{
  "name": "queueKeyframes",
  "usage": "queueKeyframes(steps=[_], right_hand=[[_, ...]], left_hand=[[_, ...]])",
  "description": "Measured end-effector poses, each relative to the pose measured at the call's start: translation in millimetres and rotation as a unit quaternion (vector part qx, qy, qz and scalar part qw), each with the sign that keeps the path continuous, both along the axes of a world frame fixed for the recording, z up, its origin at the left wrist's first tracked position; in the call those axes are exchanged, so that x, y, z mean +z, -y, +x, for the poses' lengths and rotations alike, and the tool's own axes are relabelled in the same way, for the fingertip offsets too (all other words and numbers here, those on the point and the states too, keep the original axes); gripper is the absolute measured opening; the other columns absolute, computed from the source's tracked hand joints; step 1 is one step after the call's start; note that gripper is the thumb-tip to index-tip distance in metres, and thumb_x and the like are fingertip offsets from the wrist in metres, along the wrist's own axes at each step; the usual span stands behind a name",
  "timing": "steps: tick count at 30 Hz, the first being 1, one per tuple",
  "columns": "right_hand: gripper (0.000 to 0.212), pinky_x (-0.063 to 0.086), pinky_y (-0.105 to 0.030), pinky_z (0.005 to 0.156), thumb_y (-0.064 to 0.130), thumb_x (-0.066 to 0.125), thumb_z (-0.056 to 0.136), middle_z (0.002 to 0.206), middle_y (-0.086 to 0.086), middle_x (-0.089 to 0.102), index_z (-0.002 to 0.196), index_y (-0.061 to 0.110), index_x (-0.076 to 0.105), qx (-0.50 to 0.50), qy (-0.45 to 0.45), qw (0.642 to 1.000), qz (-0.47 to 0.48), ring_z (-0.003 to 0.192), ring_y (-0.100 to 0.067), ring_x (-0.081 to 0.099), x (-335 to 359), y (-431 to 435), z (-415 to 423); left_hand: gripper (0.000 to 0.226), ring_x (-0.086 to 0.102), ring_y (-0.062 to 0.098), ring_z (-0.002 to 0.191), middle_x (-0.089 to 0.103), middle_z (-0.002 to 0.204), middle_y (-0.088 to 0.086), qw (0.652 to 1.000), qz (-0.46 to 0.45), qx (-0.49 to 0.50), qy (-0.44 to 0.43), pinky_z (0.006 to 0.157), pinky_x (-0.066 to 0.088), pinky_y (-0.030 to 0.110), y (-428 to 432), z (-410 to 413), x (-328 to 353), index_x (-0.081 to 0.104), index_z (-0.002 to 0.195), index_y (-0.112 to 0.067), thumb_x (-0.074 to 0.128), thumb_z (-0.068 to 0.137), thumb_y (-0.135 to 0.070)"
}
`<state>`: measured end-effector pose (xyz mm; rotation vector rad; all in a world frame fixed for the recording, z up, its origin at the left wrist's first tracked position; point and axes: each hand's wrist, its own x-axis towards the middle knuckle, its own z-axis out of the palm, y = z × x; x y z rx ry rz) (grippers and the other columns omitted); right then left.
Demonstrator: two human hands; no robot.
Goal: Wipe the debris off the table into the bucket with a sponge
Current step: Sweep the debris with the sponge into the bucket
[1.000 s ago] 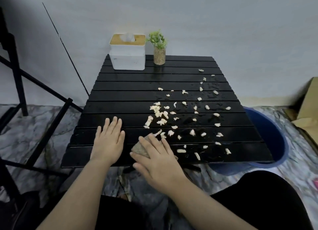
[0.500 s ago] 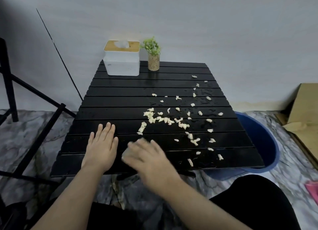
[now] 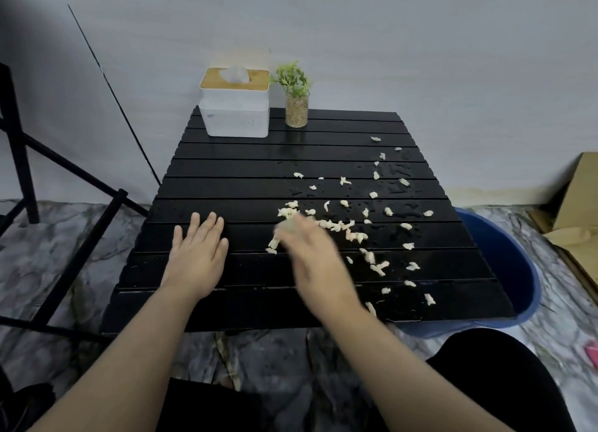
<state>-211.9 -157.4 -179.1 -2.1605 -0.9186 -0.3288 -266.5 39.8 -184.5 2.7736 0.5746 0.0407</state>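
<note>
My left hand (image 3: pixel 197 257) and right hand (image 3: pixel 312 257) are bare, and my forearms (image 3: pixel 136 363) are uncovered right down to where the picture cuts them off. The left hand shows sharply, with short, plain nails. The right hand is smeared with blur, so I can't pick out its fingers one by one. Lower down I'm in black: plain, matte black trousers (image 3: pixel 504 380) rounded over my right knee, and the same dark cloth across my lap.
</note>
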Motion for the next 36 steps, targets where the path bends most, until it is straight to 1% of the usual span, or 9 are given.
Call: queueKeyframes(steps=[3,8,12,15,18,22,29,33,36], right_hand=[[0.046,0.027,-0.048,0.111,0.000,0.046,0.079,0.137,-0.015,0.050,0.121,0.015,0.058,0.112,0.030,0.989,-0.088,0.131,-0.036,0.037,-11.7,-35.6,-31.6],[0.044,0.037,-0.059,0.102,-0.006,0.058,0.076,0.132,-0.017,0.054,0.115,0.014,0.064,0.012,0.009,0.992,-0.126,0.126,-0.043,0.042,-26.8,-41.2,42.1],[0.040,0.037,-0.061,0.100,-0.009,0.048,0.082,0.131,-0.026,0.052,0.118,0.006,0.061,-0.088,-0.030,0.992,-0.081,0.125,-0.047,0.041,-18.4,-21.9,95.0],[0.043,0.038,-0.058,0.101,-0.008,0.048,0.075,0.127,-0.027,0.055,0.113,0.004,0.063,-0.059,0.040,0.996,-0.054,0.120,-0.049,0.047,-8.6,-37.6,66.3],[0.038,0.031,-0.056,0.107,0.010,0.051,0.085,0.139,-0.015,0.048,0.122,0.017,0.057,0.064,0.054,0.988,-0.130,0.132,-0.039,0.035,-12.4,-60.2,16.4],[0.038,0.014,-0.050,0.112,0.033,0.044,0.095,0.153,-0.004,0.026,0.134,0.034,0.045,0.070,0.054,0.975,-0.205,0.142,-0.031,0.012,-16.7,-56.7,49.4],[0.036,0.037,-0.053,0.103,-0.001,0.051,0.089,0.137,-0.025,0.046,0.120,0.014,0.062,-0.073,-0.047,0.987,-0.132,0.125,-0.044,0.041,-13.6,-43.6,134.0],[0.033,0.043,-0.051,0.099,0.002,0.048,0.086,0.123,-0.029,0.056,0.112,0.007,0.066,-0.016,-0.009,0.998,-0.054,0.113,-0.043,0.054,19.6,-7.7,88.9],[0.045,0.034,-0.043,0.105,0.009,0.035,0.084,0.131,-0.022,0.053,0.119,0.014,0.062,0.060,0.013,0.992,-0.109,0.122,-0.040,0.048,15.3,39.0,12.8]], left_hand=[[0.051,-0.007,0.017,0.145,0.006,0.157,-0.004,1.000,-0.004,-0.003,-0.017,0.117,-0.006,0.039,-13.3,18.7,-0.2,0.014,0.146,-0.019,0.021,0.097,-0.032],[0.052,-0.008,0.017,0.145,0.002,0.158,-0.004,1.000,0.020,-0.013,-0.017,0.118,-0.003,0.037,-16.8,32.5,-8.4,0.007,0.146,-0.020,0.018,0.097,-0.034],[0.052,-0.007,0.017,0.145,0.002,0.158,-0.004,0.999,0.028,-0.016,-0.010,0.119,-0.001,0.038,-18.3,32.9,-10.1,0.007,0.146,-0.020,0.017,0.097,-0.034],[0.052,-0.007,0.016,0.145,0.002,0.158,-0.004,1.000,0.020,-0.019,-0.004,0.119,-0.001,0.037,-18.0,32.7,-11.3,0.007,0.146,-0.019,0.017,0.097,-0.034],[0.052,-0.006,0.017,0.145,0.004,0.158,-0.003,1.000,0.022,-0.021,-0.001,0.119,0.000,0.037,-18.6,32.9,-11.1,0.008,0.146,-0.019,0.019,0.097,-0.033],[0.052,-0.007,0.016,0.145,0.002,0.158,-0.004,1.000,0.021,-0.021,-0.005,0.118,-0.002,0.036,-19.5,33.0,-11.2,0.007,0.146,-0.020,0.018,0.097,-0.034],[0.052,-0.010,0.013,0.144,0.000,0.157,-0.006,1.000,0.007,-0.022,-0.003,0.119,-0.003,0.035,-20.4,31.5,-11.7,0.005,0.146,-0.022,0.016,0.097,-0.035],[0.052,-0.007,0.014,0.145,0.004,0.157,-0.005,1.000,-0.007,-0.013,-0.006,0.119,-0.002,0.036,-19.0,32.6,-6.4,0.009,0.146,-0.021,0.019,0.097,-0.034],[0.049,-0.001,0.015,0.145,0.014,0.156,-0.003,0.995,-0.091,0.008,0.032,0.118,-0.001,0.036,-0.3,28.1,6.0,0.021,0.144,-0.018,0.027,0.097,-0.028]])
